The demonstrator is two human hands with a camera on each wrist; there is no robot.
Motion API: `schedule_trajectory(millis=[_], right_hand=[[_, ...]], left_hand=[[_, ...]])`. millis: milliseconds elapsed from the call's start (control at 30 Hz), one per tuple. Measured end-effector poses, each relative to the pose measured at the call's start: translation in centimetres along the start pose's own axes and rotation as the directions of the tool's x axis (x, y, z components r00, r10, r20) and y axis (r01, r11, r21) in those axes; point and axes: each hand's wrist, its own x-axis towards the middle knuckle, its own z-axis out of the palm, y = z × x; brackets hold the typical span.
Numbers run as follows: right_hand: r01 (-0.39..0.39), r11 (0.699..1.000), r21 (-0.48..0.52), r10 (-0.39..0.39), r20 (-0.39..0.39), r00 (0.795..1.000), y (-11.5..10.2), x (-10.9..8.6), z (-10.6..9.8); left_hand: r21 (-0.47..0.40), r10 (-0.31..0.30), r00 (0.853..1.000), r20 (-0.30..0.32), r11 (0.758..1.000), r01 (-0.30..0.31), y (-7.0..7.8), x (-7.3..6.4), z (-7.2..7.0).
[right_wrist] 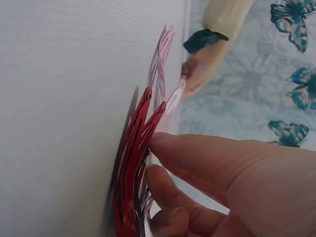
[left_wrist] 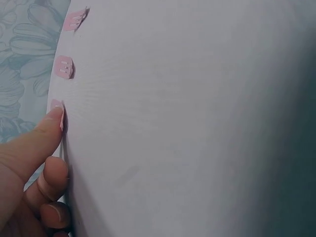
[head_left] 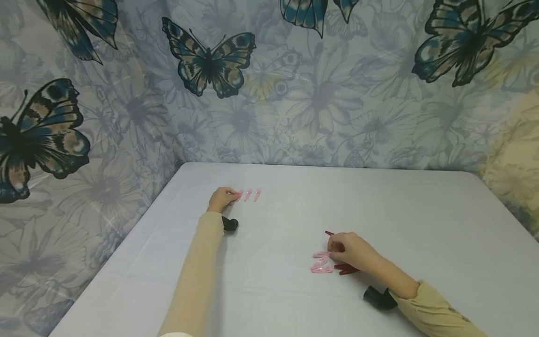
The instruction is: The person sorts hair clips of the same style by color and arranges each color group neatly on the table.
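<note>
At the table's far left, my left hand point(head_left: 221, 199) pinches a pink snap hair clip point(left_wrist: 57, 104) between thumb and fingers, close to the tabletop. Two more pink hair clips point(head_left: 252, 194) lie beside it in a short row. Nearer the front, my right hand point(head_left: 355, 252) is over a small group of clips, fingers curled. Its thumb and fingertip meet at the end of a pink hair clip point(right_wrist: 175, 97). Other pink clips point(head_left: 322, 269) lie just left of it. Red hair clips point(right_wrist: 133, 148) are stacked under the hand, and one red clip point(head_left: 329, 232) shows beyond its fingers.
A white cloth covers the table point(head_left: 278, 299), whose far edge meets a butterfly-patterned backdrop point(head_left: 320, 103). A black wrist device point(head_left: 379, 298) is on the right wrist, another point(head_left: 230, 224) on the left. Both arms have pale yellow sleeves point(head_left: 191, 276).
</note>
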Motion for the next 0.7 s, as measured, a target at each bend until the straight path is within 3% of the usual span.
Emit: schedule_trajectory(millis=[167,267,500,567,700], right_hand=[[-0.011,0.998,0.056,0.011,0.004,1.000,0.0,0.1,-0.1],[-0.037,0.987,0.154,0.037,0.003,0.999,0.0,0.2,-0.7],[-0.085,0.902,0.423,0.073,0.045,0.996,0.0,0.4,-1.8],[-0.094,0.887,0.452,0.085,0.039,0.996,0.1,0.5,-1.8],[-0.103,0.899,0.426,0.113,0.002,0.994,0.4,0.6,-1.6]], left_hand=[[0.008,-0.007,1.000,0.004,1.000,0.007,0.0,0.0,0.0],[0.019,-0.015,1.000,0.001,1.000,0.015,0.0,0.0,0.0],[0.006,-0.017,1.000,0.007,1.000,0.017,0.0,0.1,0.0],[0.009,-0.016,1.000,0.005,1.000,0.016,0.0,0.2,0.0],[0.017,-0.027,1.000,0.000,0.999,0.027,0.1,0.1,0.1]])
